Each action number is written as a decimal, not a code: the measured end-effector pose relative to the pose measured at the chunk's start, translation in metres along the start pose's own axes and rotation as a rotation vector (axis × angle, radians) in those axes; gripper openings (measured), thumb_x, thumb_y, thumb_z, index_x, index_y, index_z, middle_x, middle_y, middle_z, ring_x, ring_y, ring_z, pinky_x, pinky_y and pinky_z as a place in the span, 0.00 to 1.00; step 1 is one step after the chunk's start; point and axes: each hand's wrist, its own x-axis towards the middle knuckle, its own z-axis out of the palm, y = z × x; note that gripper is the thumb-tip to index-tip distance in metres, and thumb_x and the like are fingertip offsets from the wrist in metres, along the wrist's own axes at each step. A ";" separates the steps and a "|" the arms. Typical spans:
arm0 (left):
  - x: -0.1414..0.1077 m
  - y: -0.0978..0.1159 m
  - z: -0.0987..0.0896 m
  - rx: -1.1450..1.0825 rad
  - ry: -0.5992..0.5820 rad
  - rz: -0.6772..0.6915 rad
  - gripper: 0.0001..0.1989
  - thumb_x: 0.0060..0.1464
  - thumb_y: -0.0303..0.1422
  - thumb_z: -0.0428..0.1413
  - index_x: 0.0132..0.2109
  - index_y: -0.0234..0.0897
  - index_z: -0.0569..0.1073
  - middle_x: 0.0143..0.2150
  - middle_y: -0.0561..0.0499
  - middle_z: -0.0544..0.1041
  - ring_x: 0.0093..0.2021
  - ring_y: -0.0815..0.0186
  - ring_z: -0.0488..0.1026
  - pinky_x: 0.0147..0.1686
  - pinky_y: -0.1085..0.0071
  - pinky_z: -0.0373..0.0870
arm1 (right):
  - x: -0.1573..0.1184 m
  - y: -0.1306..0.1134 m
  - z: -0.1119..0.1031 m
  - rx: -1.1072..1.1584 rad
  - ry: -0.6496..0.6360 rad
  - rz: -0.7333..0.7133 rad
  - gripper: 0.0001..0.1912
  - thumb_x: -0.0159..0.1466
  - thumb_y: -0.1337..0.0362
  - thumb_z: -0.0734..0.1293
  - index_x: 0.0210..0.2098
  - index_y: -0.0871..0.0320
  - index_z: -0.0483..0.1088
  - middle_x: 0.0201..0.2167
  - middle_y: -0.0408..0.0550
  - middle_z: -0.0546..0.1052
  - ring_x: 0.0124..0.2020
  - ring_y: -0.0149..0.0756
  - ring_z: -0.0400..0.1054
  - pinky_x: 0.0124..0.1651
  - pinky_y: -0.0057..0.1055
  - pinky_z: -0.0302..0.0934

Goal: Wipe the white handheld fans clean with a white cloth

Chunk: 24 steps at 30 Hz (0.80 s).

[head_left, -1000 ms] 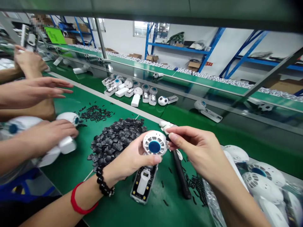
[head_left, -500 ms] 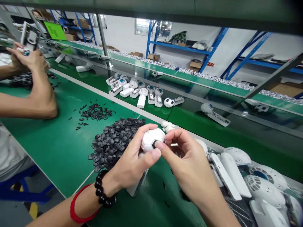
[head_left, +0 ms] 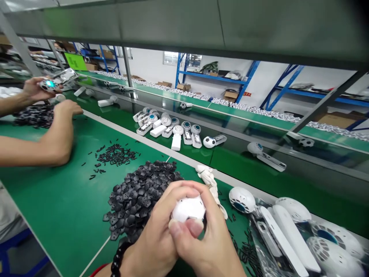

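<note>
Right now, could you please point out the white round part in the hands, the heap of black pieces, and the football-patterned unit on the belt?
white round part point(head_left: 188, 209): head view, its bare top.
heap of black pieces point(head_left: 138, 196): head view, middle.
football-patterned unit point(head_left: 209, 142): head view, ball head.

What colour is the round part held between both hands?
White, as far as it shows: the round shell sits pressed between left hand and right hand, head view.

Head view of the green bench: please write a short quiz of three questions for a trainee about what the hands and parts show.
1. True or false: both hands, left hand and right hand, close around the white round part.
2. What lies just left of the hands? A) pile of black pieces B) a cardboard box C) a blue bucket
3. Fill in: the left wrist wears a black ____ bracelet.

Key: 1 true; 2 A; 3 bead.
</note>
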 end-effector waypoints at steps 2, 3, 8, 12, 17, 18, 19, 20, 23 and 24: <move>-0.001 0.002 -0.001 0.011 0.003 0.016 0.12 0.58 0.41 0.60 0.49 0.52 0.75 0.55 0.53 0.71 0.53 0.60 0.70 0.52 0.69 0.68 | 0.000 -0.001 0.000 -0.024 0.022 -0.013 0.26 0.47 0.64 0.65 0.47 0.52 0.68 0.43 0.45 0.76 0.42 0.39 0.72 0.44 0.30 0.68; -0.001 0.003 -0.001 0.011 0.012 0.021 0.12 0.57 0.41 0.60 0.49 0.52 0.75 0.54 0.53 0.72 0.53 0.60 0.70 0.52 0.69 0.68 | 0.000 0.000 -0.001 -0.023 0.014 -0.020 0.26 0.47 0.64 0.65 0.47 0.52 0.68 0.43 0.45 0.76 0.41 0.39 0.72 0.45 0.31 0.68; -0.004 0.007 -0.004 -0.034 0.051 0.004 0.10 0.57 0.42 0.60 0.46 0.53 0.76 0.52 0.54 0.73 0.49 0.61 0.72 0.46 0.71 0.72 | -0.002 0.007 -0.002 0.040 -0.124 -0.084 0.29 0.49 0.58 0.71 0.51 0.49 0.69 0.48 0.45 0.76 0.47 0.42 0.71 0.51 0.35 0.66; -0.009 0.005 -0.010 -0.019 0.076 -0.050 0.10 0.54 0.45 0.62 0.44 0.55 0.77 0.54 0.56 0.72 0.52 0.60 0.71 0.48 0.71 0.72 | 0.000 -0.001 -0.010 -0.014 -0.163 -0.131 0.27 0.51 0.60 0.73 0.51 0.46 0.69 0.46 0.41 0.77 0.46 0.39 0.72 0.46 0.32 0.68; -0.010 0.004 -0.024 -0.161 0.227 -0.269 0.26 0.42 0.55 0.65 0.47 0.51 0.74 0.54 0.53 0.74 0.47 0.55 0.74 0.40 0.66 0.76 | 0.018 -0.006 -0.082 -0.566 -0.022 -0.001 0.24 0.64 0.47 0.65 0.56 0.48 0.69 0.56 0.47 0.74 0.54 0.45 0.69 0.52 0.39 0.64; -0.008 0.004 -0.027 -0.180 0.235 -0.336 0.31 0.40 0.56 0.66 0.50 0.51 0.72 0.55 0.51 0.74 0.45 0.54 0.75 0.39 0.65 0.76 | 0.020 -0.001 -0.097 -0.745 0.175 0.044 0.22 0.66 0.48 0.62 0.53 0.52 0.70 0.54 0.51 0.75 0.53 0.47 0.70 0.51 0.40 0.63; -0.005 0.004 -0.030 -0.189 0.221 -0.393 0.36 0.38 0.56 0.66 0.54 0.50 0.69 0.55 0.49 0.74 0.43 0.54 0.76 0.38 0.65 0.77 | 0.021 0.006 -0.108 -0.878 0.220 0.116 0.20 0.68 0.50 0.60 0.52 0.55 0.70 0.50 0.53 0.77 0.50 0.48 0.71 0.47 0.40 0.63; 0.000 0.004 -0.032 -0.193 0.189 -0.434 0.40 0.37 0.56 0.67 0.56 0.49 0.67 0.54 0.48 0.74 0.41 0.55 0.76 0.37 0.65 0.77 | 0.021 0.014 -0.114 -0.969 0.214 0.172 0.19 0.68 0.52 0.59 0.49 0.57 0.71 0.45 0.54 0.79 0.46 0.48 0.73 0.44 0.38 0.63; 0.015 0.000 -0.039 -0.221 0.058 -0.491 0.41 0.39 0.51 0.68 0.58 0.45 0.63 0.48 0.46 0.76 0.34 0.59 0.77 0.34 0.67 0.78 | 0.025 0.036 -0.107 -1.052 0.097 0.224 0.16 0.69 0.55 0.59 0.47 0.57 0.71 0.39 0.51 0.80 0.39 0.45 0.74 0.38 0.35 0.61; 0.020 -0.001 -0.040 -0.241 0.024 -0.492 0.39 0.40 0.49 0.68 0.57 0.45 0.64 0.46 0.47 0.76 0.32 0.60 0.77 0.33 0.68 0.78 | 0.027 0.042 -0.098 -1.059 0.087 0.208 0.15 0.69 0.57 0.59 0.48 0.57 0.71 0.39 0.51 0.79 0.40 0.44 0.74 0.38 0.35 0.60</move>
